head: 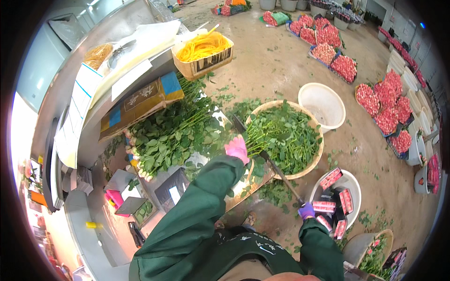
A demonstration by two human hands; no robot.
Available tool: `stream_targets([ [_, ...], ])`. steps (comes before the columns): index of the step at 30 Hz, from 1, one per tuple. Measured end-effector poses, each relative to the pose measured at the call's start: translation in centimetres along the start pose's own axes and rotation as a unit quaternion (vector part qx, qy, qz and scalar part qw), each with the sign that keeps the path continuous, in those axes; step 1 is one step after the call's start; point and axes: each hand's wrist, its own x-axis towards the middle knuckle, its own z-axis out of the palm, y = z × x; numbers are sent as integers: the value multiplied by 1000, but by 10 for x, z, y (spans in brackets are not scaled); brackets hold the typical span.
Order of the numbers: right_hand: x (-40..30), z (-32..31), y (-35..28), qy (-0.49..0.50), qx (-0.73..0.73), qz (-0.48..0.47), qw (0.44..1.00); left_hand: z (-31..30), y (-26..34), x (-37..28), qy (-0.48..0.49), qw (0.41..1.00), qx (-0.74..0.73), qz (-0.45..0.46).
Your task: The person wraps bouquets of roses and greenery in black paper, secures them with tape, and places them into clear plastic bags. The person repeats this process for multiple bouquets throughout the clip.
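My left hand (238,149), in a pink glove, is closed around a bunch of green flower stems (258,138) at the bench's right edge. In a purple glove, my right hand (306,211) grips the handle end of a long blade (283,175), which looks like a guillotine cutter's arm and reaches up past the stems. Beyond the blade stands a round tub (320,147) heaped with cut stems and leaves. Leafy roses (165,140) lie on the bench to the left, their pale heads toward the lower left.
A box of yellow rubber bands (202,52) sits on the upper shelf, above a long taped carton (140,103). An empty white bucket (321,105) and a bucket of packaged pink flowers (358,200) stand at the right. Pink flower bundles (386,105) line the leaf-strewn floor (253,63).
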Motion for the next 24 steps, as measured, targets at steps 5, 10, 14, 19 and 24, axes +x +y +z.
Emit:
stream_targets([
  [5, 6, -13, -10, 7, -13, 14, 1000, -2, -38, 25, 22, 987, -158, 33],
  [10, -40, -95, 28, -42, 5, -45, 998, -38, -49, -12, 68, 970, -202, 114],
  [14, -191, -271, -88, 19, 71, -107, 992, -105, -105, -116, 160, 930, -276, 181],
  [19, -253, -405, -210, 418, -108, -351, 831, -143, -128, -199, 142, 895, -303, 294],
  [24, -246, -507, -398, 392, -169, -462, 777, -64, -99, -138, 257, 879, -259, 307],
])
